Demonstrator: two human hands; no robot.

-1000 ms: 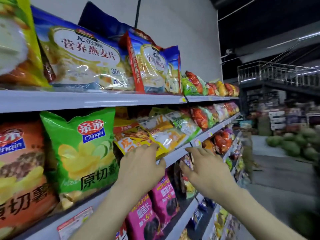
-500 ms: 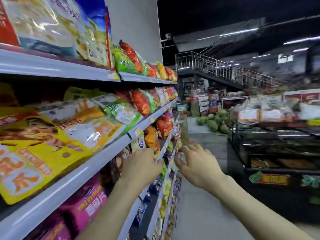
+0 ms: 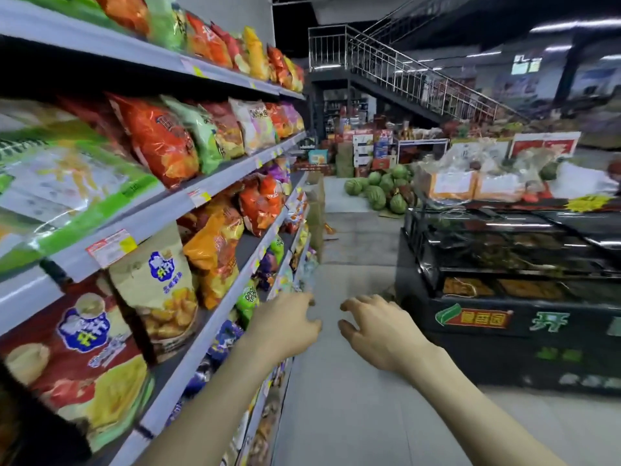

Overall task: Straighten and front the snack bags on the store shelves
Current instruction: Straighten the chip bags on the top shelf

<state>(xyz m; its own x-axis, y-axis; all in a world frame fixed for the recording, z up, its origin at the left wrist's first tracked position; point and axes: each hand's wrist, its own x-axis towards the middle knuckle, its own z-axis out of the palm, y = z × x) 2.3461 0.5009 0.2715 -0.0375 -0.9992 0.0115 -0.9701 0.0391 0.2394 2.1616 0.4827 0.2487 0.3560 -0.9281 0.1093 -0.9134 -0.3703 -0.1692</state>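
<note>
Shelf (image 3: pixel 215 317) bags (image 3: pixel 247 299) beside left grip (image 3: pixel 285 327) (slack)

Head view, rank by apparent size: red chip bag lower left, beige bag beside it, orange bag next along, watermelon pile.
red chip bag
beige bag
orange bag
watermelon pile
Nearness inflates the bags; the far pile's true size is unsure.

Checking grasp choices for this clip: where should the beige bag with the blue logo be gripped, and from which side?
Grip the beige bag by its side edges at mid-height, coming straight in from the aisle. It stands upright, face out; its top reaches the shelf lip above, so a top pinch looks cramped. The orange bag crowds its far side.
</note>
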